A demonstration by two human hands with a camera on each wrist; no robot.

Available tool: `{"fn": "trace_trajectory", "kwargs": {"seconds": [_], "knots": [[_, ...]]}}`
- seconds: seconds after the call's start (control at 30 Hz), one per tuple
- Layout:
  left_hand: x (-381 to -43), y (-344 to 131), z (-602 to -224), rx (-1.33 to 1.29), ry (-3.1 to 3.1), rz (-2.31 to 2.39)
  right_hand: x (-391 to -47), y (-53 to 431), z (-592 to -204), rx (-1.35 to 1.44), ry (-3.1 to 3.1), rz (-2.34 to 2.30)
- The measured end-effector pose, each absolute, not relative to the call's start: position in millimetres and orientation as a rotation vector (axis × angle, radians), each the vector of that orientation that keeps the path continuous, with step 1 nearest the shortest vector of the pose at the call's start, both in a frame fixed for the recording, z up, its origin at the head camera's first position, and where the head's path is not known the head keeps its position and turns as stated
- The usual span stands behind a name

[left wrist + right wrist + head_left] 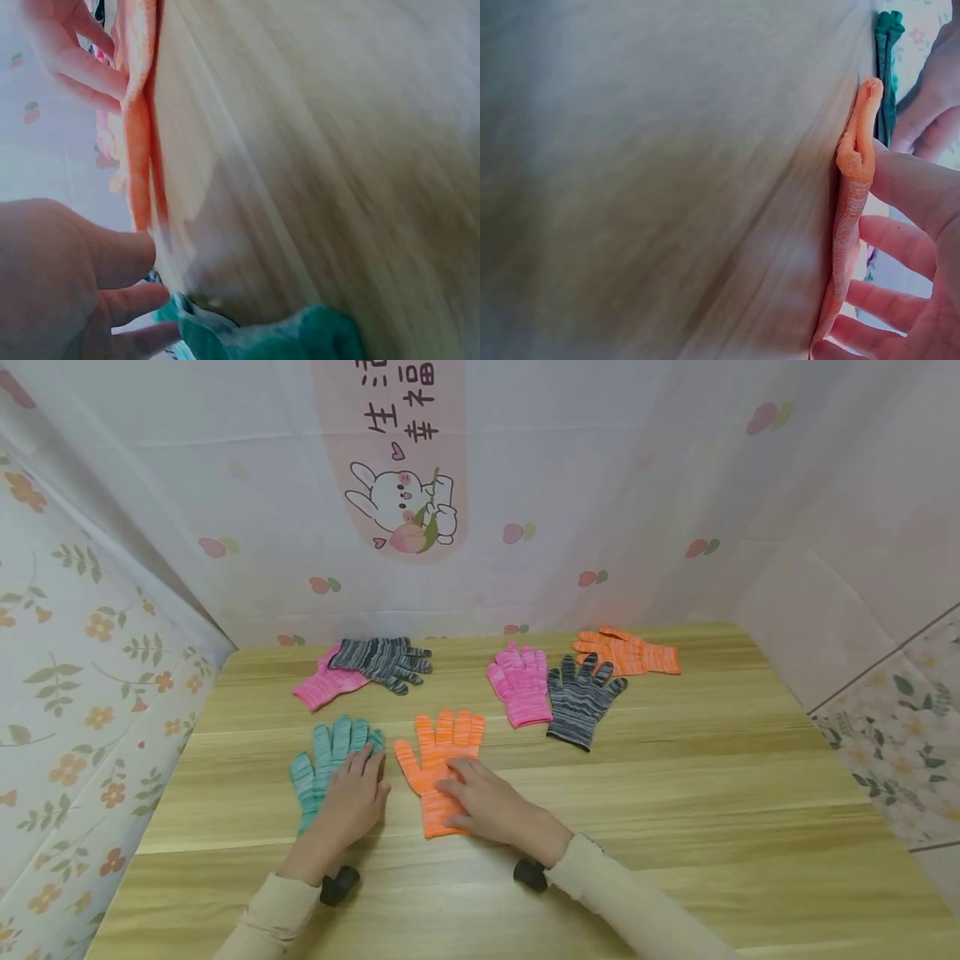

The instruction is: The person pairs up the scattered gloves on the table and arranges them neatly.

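Note:
A teal knit glove point(322, 768) lies on the wooden table at left, fingers pointing away. My left hand point(351, 797) rests over its right side, fingertips near the glove's fingers. Beside it, an orange knit glove point(431, 772) lies flat with its thumb to the left. My right hand point(491, 806) touches its right part with spread, slightly bent fingers. The right wrist view shows thumb and fingers against the orange glove's point(849, 217) upper face. In the left wrist view, my left fingers reach down to the teal glove point(270, 335).
At the back left, a grey-black glove point(378, 660) overlaps a pink glove point(322, 685). Further right lie another pink glove point(520, 685), a second grey-black glove point(581, 702) and another orange glove point(637, 656). A printed curtain point(562, 468) hangs behind the table point(697, 793).

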State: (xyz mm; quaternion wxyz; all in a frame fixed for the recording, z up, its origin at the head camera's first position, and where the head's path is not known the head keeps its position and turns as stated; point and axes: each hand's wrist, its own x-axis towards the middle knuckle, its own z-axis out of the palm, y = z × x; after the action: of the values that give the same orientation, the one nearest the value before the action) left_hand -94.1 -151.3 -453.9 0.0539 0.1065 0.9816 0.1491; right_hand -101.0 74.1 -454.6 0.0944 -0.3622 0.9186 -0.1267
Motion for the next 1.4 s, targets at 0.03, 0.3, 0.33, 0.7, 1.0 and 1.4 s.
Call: {"fn": "trace_trajectory", "kwargs": {"seconds": [0.03, 0.3, 0.33, 0.7, 1.0, 1.4], "knots": [[-93.7, -149.9, -453.6, 0.319, 2.992, 0.448, -101.1, 73.3, -454.8, -1.072, 2.725, -0.372], [-86.0, -127.6, -454.0, 0.36, 2.945, 0.386, -101.9, 71.2, -455.8, -1.086, 2.714, -0.41], [-85.6, -125.8, -454.3, 0.359, 2.94, 0.378, -102.1, 71.2, -456.0, -1.095, 2.712, -0.418], [-87.5, -127.1, -453.6, 0.318, 2.919, 0.332, -126.0, 100.7, -448.5, -1.141, 2.697, -0.797], [-68.6, -100.6, -446.2, 0.593, 3.019, 0.343, -202.2, 214.8, -443.6, -0.316, 2.956, -0.976], [-40.3, -73.8, -439.9, 0.919, 2.836, 0.261, -219.3, 339.0, -453.2, -0.202, 2.852, -0.538]]}}
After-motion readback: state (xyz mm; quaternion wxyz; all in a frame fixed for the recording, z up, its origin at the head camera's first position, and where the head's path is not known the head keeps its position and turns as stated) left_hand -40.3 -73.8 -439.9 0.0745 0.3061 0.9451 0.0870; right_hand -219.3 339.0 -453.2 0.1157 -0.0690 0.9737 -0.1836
